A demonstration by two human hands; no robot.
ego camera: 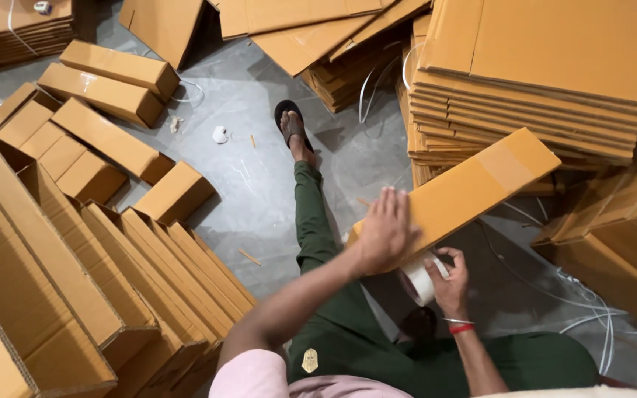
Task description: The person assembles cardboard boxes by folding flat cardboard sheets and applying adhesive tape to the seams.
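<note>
**Taping a long box on the floor**

The left hand lies flat, fingers spread, on the near end of a long brown box that rises at a slant away from the person, toward a tall stack of flat cardboard sheets. The right hand sits just below that near end, fingers closed around a white tape roll; a red band circles its wrist. A strip of clear tape runs across the box near its far end.

Left of the box, across a patch of bare grey floor, lie many finished boxes of the same shape: a close row side by side, nearest the person, and looser ones farther off. Some of those on the far left stand open at the end, and what is inside cannot be told. The person's green-trousered leg stretches out just left of the box, ending in a dark sandal. White straps trail on the floor to the right of the box, beside more cardboard. The open floor lies mainly between the leg and the row.
</note>
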